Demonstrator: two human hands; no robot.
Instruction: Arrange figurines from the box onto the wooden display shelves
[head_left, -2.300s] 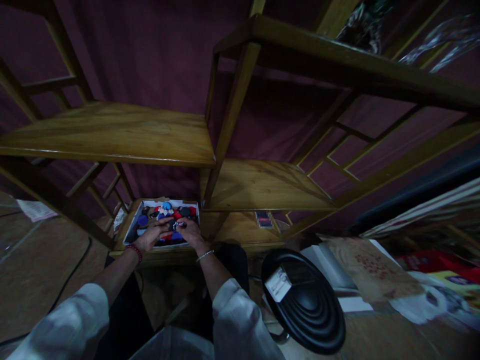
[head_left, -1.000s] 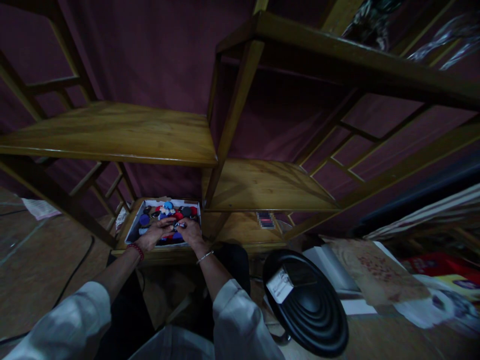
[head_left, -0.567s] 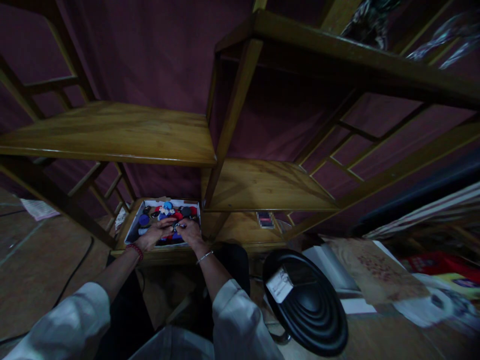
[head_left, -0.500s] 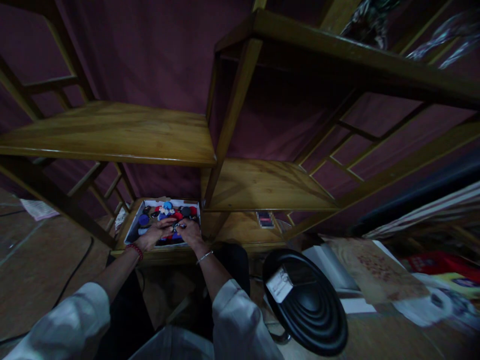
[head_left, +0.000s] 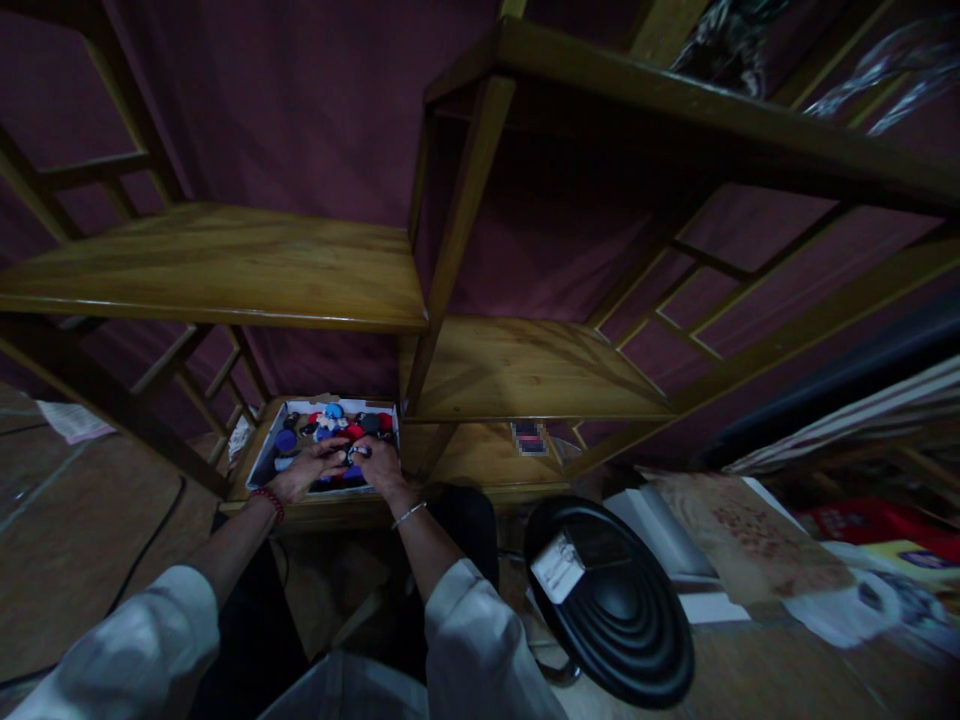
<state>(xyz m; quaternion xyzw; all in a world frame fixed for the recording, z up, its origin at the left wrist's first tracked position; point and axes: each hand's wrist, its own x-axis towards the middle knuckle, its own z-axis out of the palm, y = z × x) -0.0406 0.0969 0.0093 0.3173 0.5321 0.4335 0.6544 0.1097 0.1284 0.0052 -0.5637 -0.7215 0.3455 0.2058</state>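
A shallow white box (head_left: 262,458) on the low shelf holds a jumble of small red, blue, black and white items. My right hand (head_left: 381,464) is over the box's near side, its fingers pinched around a small dark-and-white object (head_left: 360,453) whose kind I cannot make out. Just left of it, my left hand (head_left: 315,464) reaches over the contents with fingers stretched out and apart. A blue round item (head_left: 285,440) lies near the box's left wall, and a light-blue-topped figure (head_left: 331,414) sits by the far wall.
Wooden shelf boards (head_left: 225,260) jut out above the box, with an upright post (head_left: 469,200) to its right. A black ridged round stool top (head_left: 630,610) bearing a small white box (head_left: 557,568) stands at my right. A dark cable (head_left: 154,545) crosses the left floor.
The small dark-and-white object shows more plainly in my right fingers, which have shifted slightly. My left hand stays nearly where it was. The whole view has moved a little.
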